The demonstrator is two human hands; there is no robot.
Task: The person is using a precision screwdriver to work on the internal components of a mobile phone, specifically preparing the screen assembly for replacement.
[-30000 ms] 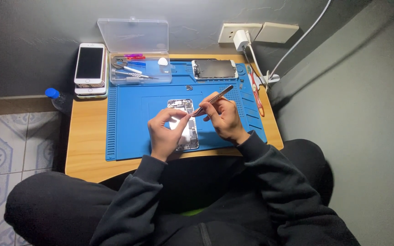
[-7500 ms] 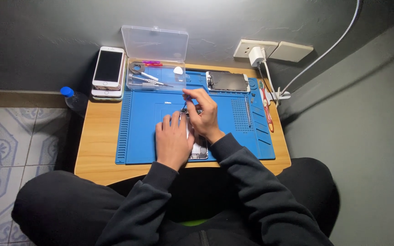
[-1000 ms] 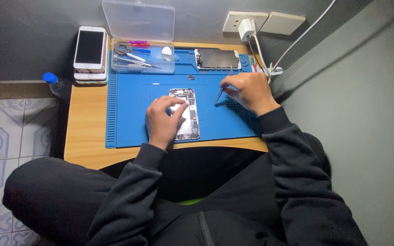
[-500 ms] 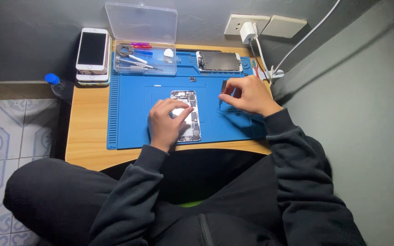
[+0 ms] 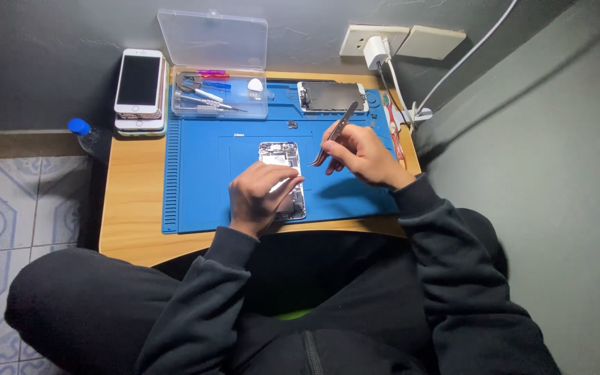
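A bright blue rubber work mat (image 5: 203, 167) covers the pale, honey-coloured wooden counter (image 5: 130, 208), a white-framed, black-screened phone (image 5: 139, 80) tops a stack, black sleeves (image 5: 446, 229) meet grey walls, and blue-grey patterned floor tiles (image 5: 15, 208) lie left.

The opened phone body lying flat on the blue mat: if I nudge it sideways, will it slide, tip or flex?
The opened phone body is a thin flat slab lying face-open on the blue rubbery work mat, so it probably grips rather than slides and will not tip. The left hand rests on its lower end. Its exposed inner parts look fragile; push the frame's edge.
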